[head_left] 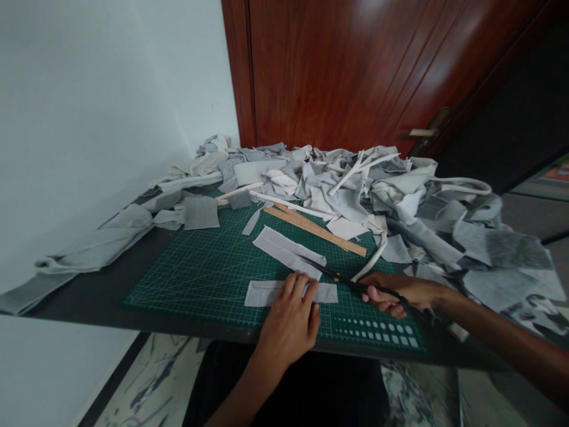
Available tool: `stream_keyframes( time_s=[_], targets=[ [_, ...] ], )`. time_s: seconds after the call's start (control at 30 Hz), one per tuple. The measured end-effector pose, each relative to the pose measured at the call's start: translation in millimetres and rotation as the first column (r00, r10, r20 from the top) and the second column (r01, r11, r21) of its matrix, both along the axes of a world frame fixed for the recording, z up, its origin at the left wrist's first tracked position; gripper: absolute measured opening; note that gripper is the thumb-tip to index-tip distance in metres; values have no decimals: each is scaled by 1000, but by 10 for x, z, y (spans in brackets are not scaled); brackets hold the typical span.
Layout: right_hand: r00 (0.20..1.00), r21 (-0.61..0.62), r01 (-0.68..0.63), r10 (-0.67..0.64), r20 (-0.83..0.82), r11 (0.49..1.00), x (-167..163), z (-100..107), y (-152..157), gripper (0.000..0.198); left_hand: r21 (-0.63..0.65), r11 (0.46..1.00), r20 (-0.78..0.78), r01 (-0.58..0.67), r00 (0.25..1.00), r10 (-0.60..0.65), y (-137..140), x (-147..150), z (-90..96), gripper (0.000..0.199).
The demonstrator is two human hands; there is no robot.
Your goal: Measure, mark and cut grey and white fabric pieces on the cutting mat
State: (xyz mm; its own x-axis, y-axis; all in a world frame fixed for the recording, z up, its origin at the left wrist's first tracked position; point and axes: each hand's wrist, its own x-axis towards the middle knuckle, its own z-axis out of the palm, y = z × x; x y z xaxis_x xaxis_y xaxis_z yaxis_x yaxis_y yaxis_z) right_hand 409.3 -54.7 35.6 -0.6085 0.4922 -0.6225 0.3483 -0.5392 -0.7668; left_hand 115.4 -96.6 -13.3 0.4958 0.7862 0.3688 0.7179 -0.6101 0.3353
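My right hand [389, 293] is closed round the handles of a pair of black scissors [334, 275]. The blades point left and lie at a pale grey fabric strip [278, 244], running into its right part along a cut or slit. Below it, a second pale fabric strip [259, 293] lies flat on the green cutting mat [195, 261]. My left hand [293, 311] rests palm down over this lower strip, fingers extended, with the fingertips at the lower edge of the upper strip. Part of the lower strip is hidden under that hand.
Two wooden rulers [317, 230] lie just beyond the strips. A heap of grey and white fabric scraps [338, 184] fills the table's back and right side, against a wooden door [338, 71]. More cloth [102, 240] lies along the left edge. Scraps litter the floor.
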Motion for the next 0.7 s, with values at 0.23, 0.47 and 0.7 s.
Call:
stream_keyframes(
  time_s=[0.23,0.47,0.7],
  targets=[
    [999,35,-23,22,23,999,-172,37,87,72,1,1000,-14,-1,1000,1,2,-3,-15,43],
    [998,71,-30,26,60,997,-315,103,128,71,5,1000,-21,-4,1000,4,3,-5,-41,43],
    [997,86,-31,24,77,996,-361,91,168,70,-2,1000,-14,0,1000,0,-1,-7,-25,43]
  ],
)
